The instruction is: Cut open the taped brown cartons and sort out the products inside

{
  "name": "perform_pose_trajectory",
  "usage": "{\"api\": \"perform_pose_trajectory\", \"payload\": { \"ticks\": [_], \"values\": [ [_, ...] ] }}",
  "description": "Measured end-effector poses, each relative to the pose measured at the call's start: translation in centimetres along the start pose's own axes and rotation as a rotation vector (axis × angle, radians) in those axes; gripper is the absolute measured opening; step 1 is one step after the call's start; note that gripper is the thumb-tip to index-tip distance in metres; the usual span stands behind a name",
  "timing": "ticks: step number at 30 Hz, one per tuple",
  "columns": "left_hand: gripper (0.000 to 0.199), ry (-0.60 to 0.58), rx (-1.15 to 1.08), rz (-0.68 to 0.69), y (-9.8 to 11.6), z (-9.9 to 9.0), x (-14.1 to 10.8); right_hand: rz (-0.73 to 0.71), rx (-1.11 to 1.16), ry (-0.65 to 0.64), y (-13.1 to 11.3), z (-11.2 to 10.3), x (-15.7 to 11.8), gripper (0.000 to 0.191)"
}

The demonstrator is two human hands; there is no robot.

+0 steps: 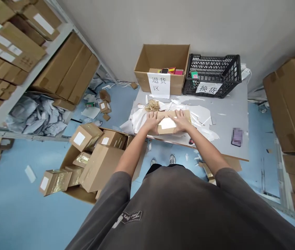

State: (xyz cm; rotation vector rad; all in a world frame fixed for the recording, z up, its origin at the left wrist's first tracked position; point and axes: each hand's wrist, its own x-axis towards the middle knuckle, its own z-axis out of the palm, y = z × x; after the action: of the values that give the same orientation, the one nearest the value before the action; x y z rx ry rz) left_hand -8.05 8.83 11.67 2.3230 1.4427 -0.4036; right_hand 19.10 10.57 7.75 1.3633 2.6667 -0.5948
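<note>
A small cardboard box (174, 131) with a white label lies on the grey table near its front edge. My left hand (152, 123) holds its left part, fingers spread over the top. Around the right part is my right hand (180, 121), its thumb pointing inward toward the other thumb. Shiny tape shows at the box's right end. Torn white paper (202, 116) lies under and around the box, and a crumpled tan wad (152, 105) sits just behind my left hand. Close to the table edge, below my right hand, is a small red and black object (191, 141).
Behind stand an open carton (140, 81) with small colourful boxes and a black plastic crate (216, 74). A phone (237, 136) lies at the table's right. Left of me, a large carton (69, 161) overflows with parcels. Shelves with boxes flank both sides.
</note>
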Motion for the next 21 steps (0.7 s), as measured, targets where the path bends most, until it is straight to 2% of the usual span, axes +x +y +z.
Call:
{"api": "perform_pose_trajectory", "payload": {
  "ticks": [2, 5, 9, 13, 17, 19, 21],
  "values": [
    [0.158, -0.079, -0.009, 0.001, -0.8, 1.3, 1.8, 0.031, 0.039, -0.045, 0.7, 1.7, 0.7, 0.162],
    [0.16, -0.128, -0.031, 0.005, -2.3, 2.0, 3.5, 0.032, 0.067, -0.06, 1.6, 2.5, 2.0, 0.161],
    [0.164, -0.179, -0.064, 0.009, -3.6, 1.3, 5.2, 0.043, 0.085, -0.085, 2.8, 1.7, 3.6, 0.159],
    [0.161, -0.187, -0.081, 0.051, -4.7, 0.3, 6.2, 0.083, 0.101, -0.13, 2.9, 0.7, 4.4, 0.158],
    [0.152, -0.089, -0.153, 0.141, -6.0, 0.8, 4.9, 0.126, 0.086, -0.13, 1.8, 0.1, 3.9, 0.158],
    [0.145, -0.002, -0.21, 0.155, -6.7, 1.9, 3.5, 0.149, 0.071, -0.136, 1.1, -0.1, 3.4, 0.157],
    [0.137, 0.081, -0.277, 0.105, -7.1, 3.2, 1.7, 0.181, 0.058, -0.149, 0.2, -0.3, 2.9, 0.157]
  ]
}}
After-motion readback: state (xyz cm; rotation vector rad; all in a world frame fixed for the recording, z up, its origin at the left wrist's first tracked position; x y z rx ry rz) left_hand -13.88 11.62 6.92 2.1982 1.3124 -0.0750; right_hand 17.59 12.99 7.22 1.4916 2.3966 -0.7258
